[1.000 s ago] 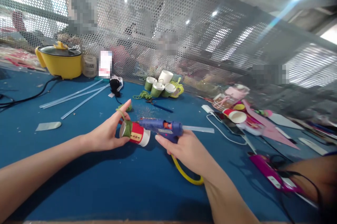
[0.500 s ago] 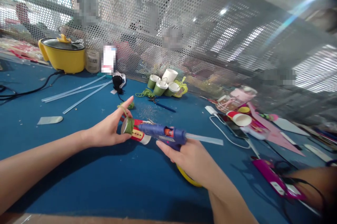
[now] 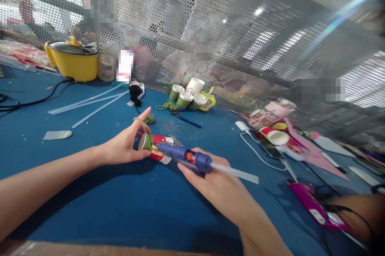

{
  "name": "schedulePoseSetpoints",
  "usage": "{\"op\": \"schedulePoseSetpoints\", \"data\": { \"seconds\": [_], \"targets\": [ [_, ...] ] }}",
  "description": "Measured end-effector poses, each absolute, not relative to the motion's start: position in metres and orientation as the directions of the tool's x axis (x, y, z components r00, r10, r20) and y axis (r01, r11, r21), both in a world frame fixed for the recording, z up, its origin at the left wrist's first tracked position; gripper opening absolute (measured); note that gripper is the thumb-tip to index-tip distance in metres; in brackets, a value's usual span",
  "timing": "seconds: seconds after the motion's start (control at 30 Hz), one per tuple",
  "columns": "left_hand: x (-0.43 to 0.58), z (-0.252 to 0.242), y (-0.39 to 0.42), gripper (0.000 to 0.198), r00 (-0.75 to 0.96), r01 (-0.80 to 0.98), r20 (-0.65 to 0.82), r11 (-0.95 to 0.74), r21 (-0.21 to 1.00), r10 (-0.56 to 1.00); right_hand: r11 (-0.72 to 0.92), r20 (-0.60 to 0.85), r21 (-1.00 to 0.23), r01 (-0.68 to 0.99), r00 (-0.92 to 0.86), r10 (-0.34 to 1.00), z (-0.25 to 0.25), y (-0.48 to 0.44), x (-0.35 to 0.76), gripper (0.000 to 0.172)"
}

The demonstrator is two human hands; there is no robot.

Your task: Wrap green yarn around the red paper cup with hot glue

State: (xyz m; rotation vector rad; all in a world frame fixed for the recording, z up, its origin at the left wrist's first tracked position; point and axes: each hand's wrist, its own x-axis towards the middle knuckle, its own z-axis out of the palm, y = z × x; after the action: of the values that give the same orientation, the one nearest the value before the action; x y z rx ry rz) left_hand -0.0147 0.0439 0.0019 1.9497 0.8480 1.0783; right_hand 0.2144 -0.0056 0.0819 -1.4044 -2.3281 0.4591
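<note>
My left hand (image 3: 130,144) grips a red and white paper cup (image 3: 162,156) lying on its side, one end wrapped in green yarn (image 3: 147,142). A strand of that yarn runs up over my raised index finger. In my right hand (image 3: 219,188) is a blue hot glue gun (image 3: 180,154), a clear glue stick (image 3: 236,172) poking out of its back. Its nozzle points left at the cup's side, close to the yarn wrap; whether it touches, I cannot tell. Behind my left hand sits a small bundle of green yarn (image 3: 148,119).
Several cups, some wrapped in green (image 3: 184,99), stand at the back near blue-handled pliers (image 3: 189,121). Glue sticks (image 3: 90,101) and a yellow electric pot (image 3: 76,61) are left. A phone (image 3: 266,144), cable and purple power strip (image 3: 309,204) lie right, beside another person's arm (image 3: 357,208).
The glue gun's back end has swung down and toward me, so the gun now slants. More of the red cup shows beyond its nozzle. My left hand stays nearly in place.
</note>
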Motion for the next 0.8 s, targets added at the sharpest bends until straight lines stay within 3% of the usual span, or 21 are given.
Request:
{"op": "schedulePoseSetpoints", "data": {
  "seconds": [0.2, 0.8],
  "targets": [
    [-0.0142, 0.0025, 0.0441, 0.094, 0.415, 0.205, 0.403, -0.516, 0.832, 0.816, 0.431, 0.109, -0.454, 0.78, -0.431, 0.896, 0.0831, -0.0081, 0.2116, 0.014],
    [-0.0153, 0.0024, 0.0449, 0.088, 0.428, 0.209, 0.434, -0.554, 0.806, 0.793, 0.418, 0.116, -0.433, 0.798, -0.411, 0.904, 0.0849, -0.0082, 0.2119, 0.015]
  ]
}}
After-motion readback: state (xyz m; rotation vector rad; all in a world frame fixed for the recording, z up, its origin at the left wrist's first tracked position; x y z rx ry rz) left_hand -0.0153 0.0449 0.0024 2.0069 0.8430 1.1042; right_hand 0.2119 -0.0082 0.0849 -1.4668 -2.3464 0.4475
